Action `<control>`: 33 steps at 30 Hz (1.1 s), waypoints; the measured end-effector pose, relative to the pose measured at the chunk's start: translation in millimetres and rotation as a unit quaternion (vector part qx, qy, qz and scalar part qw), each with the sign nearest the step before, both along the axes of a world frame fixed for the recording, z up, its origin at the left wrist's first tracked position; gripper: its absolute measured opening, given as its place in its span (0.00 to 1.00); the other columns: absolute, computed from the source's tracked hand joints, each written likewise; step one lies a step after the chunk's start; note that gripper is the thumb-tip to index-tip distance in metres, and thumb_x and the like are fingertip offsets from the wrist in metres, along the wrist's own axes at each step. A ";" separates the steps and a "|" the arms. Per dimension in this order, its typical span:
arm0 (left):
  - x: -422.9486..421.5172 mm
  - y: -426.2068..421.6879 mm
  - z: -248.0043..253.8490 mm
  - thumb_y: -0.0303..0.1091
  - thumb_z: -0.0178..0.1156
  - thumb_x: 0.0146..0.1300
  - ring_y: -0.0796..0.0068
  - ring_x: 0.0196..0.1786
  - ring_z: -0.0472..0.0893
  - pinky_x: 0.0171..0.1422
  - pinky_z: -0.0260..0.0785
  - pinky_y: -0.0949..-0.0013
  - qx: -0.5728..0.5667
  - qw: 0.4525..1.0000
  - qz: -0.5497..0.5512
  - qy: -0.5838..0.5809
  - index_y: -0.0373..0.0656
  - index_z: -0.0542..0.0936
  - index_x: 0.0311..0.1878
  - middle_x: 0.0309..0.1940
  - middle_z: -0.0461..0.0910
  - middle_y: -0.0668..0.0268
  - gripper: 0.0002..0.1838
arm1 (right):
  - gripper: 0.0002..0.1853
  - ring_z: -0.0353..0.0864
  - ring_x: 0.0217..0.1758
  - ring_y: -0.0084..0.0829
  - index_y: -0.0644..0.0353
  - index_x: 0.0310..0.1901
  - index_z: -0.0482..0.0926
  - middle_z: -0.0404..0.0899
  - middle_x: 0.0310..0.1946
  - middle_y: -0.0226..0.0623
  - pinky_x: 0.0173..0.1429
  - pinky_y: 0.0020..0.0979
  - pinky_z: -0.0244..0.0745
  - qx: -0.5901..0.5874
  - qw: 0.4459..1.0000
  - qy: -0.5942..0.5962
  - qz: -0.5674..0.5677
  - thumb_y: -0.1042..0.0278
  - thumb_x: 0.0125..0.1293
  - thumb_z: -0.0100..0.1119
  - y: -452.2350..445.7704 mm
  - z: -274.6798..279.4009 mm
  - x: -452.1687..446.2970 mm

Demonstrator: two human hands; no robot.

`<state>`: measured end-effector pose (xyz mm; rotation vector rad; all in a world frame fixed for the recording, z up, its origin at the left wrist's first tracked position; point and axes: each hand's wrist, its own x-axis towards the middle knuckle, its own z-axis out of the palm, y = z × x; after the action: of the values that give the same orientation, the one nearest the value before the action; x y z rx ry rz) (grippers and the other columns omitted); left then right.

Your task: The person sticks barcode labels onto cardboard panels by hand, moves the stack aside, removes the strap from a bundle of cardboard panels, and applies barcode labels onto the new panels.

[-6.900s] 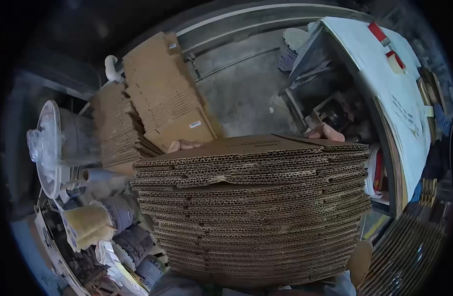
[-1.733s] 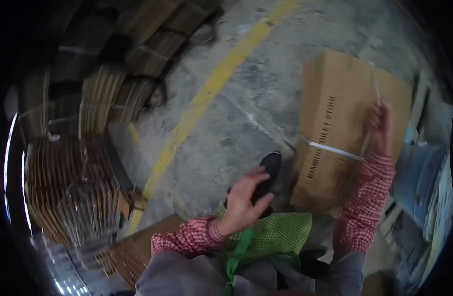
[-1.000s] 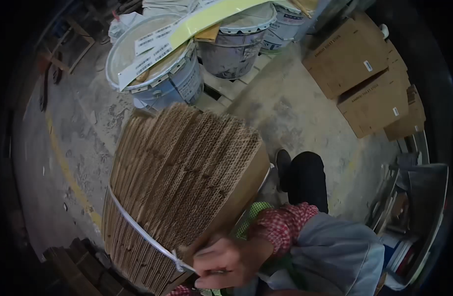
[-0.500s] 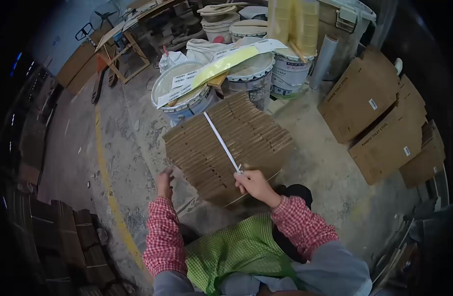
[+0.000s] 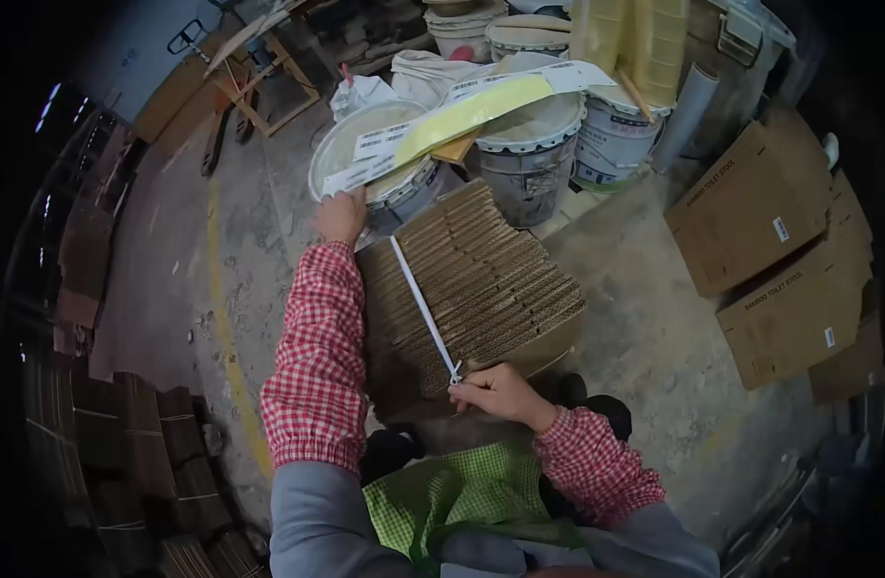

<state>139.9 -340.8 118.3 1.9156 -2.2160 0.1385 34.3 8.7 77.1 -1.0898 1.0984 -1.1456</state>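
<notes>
A stack of flat corrugated cardboard pieces (image 5: 462, 279) stands on edge before me, its ridged edges facing up. A white strap (image 5: 418, 294) runs across its top. My right hand (image 5: 500, 393) is closed, pinching the strap's knotted end at the near edge of the stack. Beyond the stack's far left corner, my left hand (image 5: 341, 218) reaches to the near end of a strip of barcode labels (image 5: 442, 125), its fingers curled at that end; the fingertips are partly hidden. The label strip, white with a yellow-green band, lies across the lidded buckets (image 5: 370, 149).
Flattened printed cartons (image 5: 751, 212) lean at the right. Bundled cardboard (image 5: 139, 443) stands at the lower left. More buckets (image 5: 611, 144), a white roll (image 5: 688, 116) and a pallet jack (image 5: 214, 140) are at the back. A yellow line (image 5: 221, 308) marks the concrete floor.
My left hand has moved forward from beside the stack's near left side to the label strip's end. My right hand stays at the strap's knot. The view has shifted a little.
</notes>
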 end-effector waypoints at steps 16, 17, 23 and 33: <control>58.5 -8.6 57.1 0.32 0.53 0.63 0.41 0.36 0.79 0.37 0.69 0.47 0.083 0.937 -0.325 -0.101 0.42 0.64 0.59 0.33 0.80 0.43 0.21 | 0.12 0.81 0.26 0.21 0.68 0.33 0.82 0.83 0.23 0.35 0.33 0.23 0.74 -0.032 0.998 -0.051 0.025 0.68 0.63 0.54 5.1 -5.1 -6.4; 71.6 17.7 64.7 0.32 0.53 0.63 0.41 0.36 0.79 0.37 0.69 0.47 0.093 0.936 -0.323 -0.108 0.42 0.64 0.59 0.33 0.80 0.43 0.21 | 0.12 0.80 0.26 0.21 0.68 0.32 0.82 0.82 0.22 0.36 0.33 0.23 0.74 -0.051 0.998 -0.025 0.032 0.69 0.63 0.52 4.3 -8.4 -7.4; 103.0 231.2 72.0 0.34 0.54 0.69 0.75 0.25 0.75 0.28 0.65 0.68 0.256 0.896 -0.210 0.295 0.36 0.73 0.42 0.21 0.73 0.60 0.10 | 0.12 0.80 0.25 0.21 0.69 0.30 0.81 0.82 0.21 0.35 0.32 0.23 0.74 -0.024 0.999 -0.048 0.000 0.70 0.63 0.51 6.1 -11.5 0.9; 69.0 318.9 14.1 0.28 0.62 0.56 0.63 0.18 0.74 0.22 0.65 0.64 -0.105 0.905 -0.400 0.093 0.41 0.74 0.36 0.22 0.72 0.60 0.07 | 0.12 0.81 0.28 0.26 0.69 0.31 0.80 0.82 0.24 0.38 0.36 0.28 0.75 -0.062 0.997 -0.027 -0.048 0.68 0.62 0.52 11.1 -18.3 8.5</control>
<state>208.9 -21.9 132.3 0.7634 -2.5186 0.0522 42.8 19.7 58.8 -1.1061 1.0578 -1.3259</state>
